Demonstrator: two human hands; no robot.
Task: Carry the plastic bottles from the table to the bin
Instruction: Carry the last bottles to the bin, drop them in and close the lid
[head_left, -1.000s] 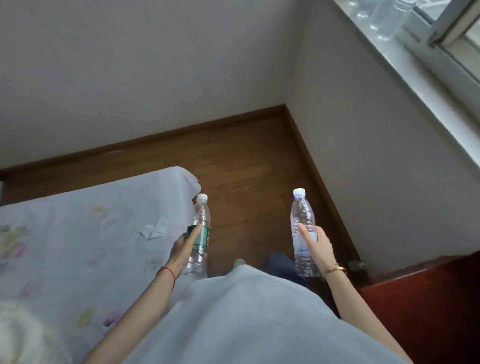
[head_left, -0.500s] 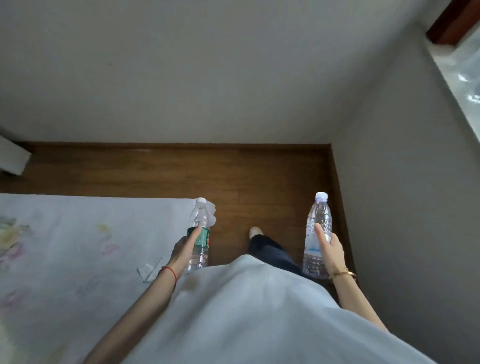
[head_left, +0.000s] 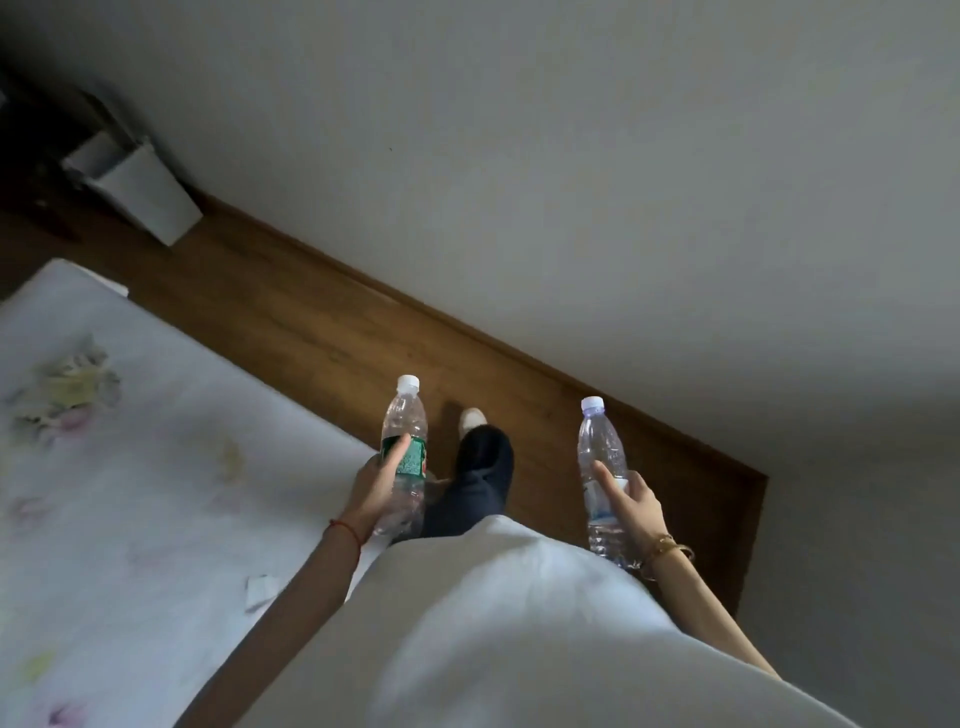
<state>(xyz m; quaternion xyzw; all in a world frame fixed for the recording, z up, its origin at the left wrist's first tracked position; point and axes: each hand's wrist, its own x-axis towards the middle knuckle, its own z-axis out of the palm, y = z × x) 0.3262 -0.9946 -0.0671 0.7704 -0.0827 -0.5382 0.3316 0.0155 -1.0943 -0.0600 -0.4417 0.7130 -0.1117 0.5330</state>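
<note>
My left hand (head_left: 375, 493) grips a clear plastic bottle with a green label (head_left: 405, 449) and a white cap, held upright at the edge of the white surface. My right hand (head_left: 632, 503) grips a second clear bottle with a pale blue label (head_left: 600, 467), also upright, above the wooden floor. A white bin (head_left: 148, 195) stands on the floor at the upper left, against the wall, far from both hands.
A white floral-printed cloth (head_left: 130, 467) covers the surface on my left. A strip of brown wooden floor (head_left: 322, 322) runs between it and the grey wall (head_left: 571, 182). My dark trouser leg and pale shoe (head_left: 471, 418) step forward between the bottles.
The view has swung to the left, bringing the white bin into sight at the upper left. The window ledge has left the frame. Both hands still hold their bottles upright.
</note>
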